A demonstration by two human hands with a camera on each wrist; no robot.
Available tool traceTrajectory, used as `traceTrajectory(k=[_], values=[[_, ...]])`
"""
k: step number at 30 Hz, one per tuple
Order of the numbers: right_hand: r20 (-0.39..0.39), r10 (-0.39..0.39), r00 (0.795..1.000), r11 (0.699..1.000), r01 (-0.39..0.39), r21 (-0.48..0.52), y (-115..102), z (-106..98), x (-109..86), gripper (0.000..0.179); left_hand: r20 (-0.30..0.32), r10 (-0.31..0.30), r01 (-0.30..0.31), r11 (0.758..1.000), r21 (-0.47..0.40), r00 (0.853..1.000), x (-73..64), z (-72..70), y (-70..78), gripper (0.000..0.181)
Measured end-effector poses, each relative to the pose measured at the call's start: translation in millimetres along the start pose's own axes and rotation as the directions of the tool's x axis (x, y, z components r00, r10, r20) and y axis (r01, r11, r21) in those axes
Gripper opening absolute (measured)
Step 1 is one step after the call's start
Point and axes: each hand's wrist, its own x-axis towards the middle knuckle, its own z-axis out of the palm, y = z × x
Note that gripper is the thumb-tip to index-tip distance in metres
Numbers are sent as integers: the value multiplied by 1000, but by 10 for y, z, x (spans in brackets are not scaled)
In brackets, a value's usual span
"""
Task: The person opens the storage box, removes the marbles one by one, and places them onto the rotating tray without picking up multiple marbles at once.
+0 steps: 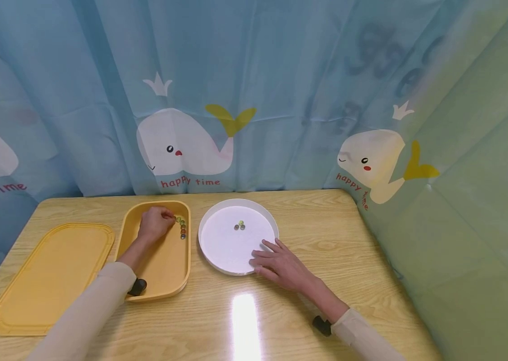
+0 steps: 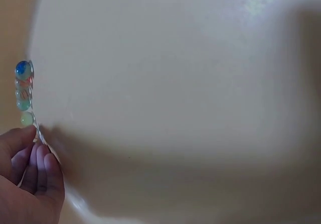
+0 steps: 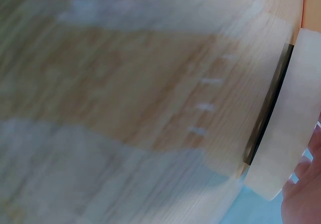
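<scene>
My left hand (image 1: 154, 224) reaches into the yellow bin (image 1: 164, 271), its thumb and fingertips pinching a small glass marble that they mostly hide. Beside those fingertips, several glass marbles (image 1: 183, 227) lie in a curved row along the bin's far right corner. The left wrist view shows a blue-patterned marble (image 2: 23, 70) at one end of the row and a pale green marble (image 2: 26, 118) near the thumb. My right hand (image 1: 283, 265) rests with spread fingers on the near right rim of the round white tray (image 1: 222, 245). Three marbles (image 1: 242, 227) sit together inside that tray.
A flat yellow lid (image 1: 55, 281) lies left of the bin on the wooden table (image 1: 321, 225). Behind the table hangs a blue curtain (image 1: 281, 150) with whale prints, and a greenish curtain (image 1: 470, 260) runs along the right side.
</scene>
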Motion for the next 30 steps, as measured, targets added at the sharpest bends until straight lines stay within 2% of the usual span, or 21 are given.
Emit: traceTrajectory(k=[9, 20, 30], values=[[-2, -3, 1000, 1000, 3, -2, -4, -4, 2, 34, 4, 11, -11, 1000, 9, 1000, 0, -4, -3, 10], [17, 7, 1000, 1000, -7, -9, -7, -11, 3, 34, -1, -35, 35, 999, 0, 999, 14, -50, 39, 12], [20, 3, 1000, 1000, -2, -14, -9, -11, -1, 35, 4, -83, 83, 994, -66, 997, 12, -113, 119, 14]])
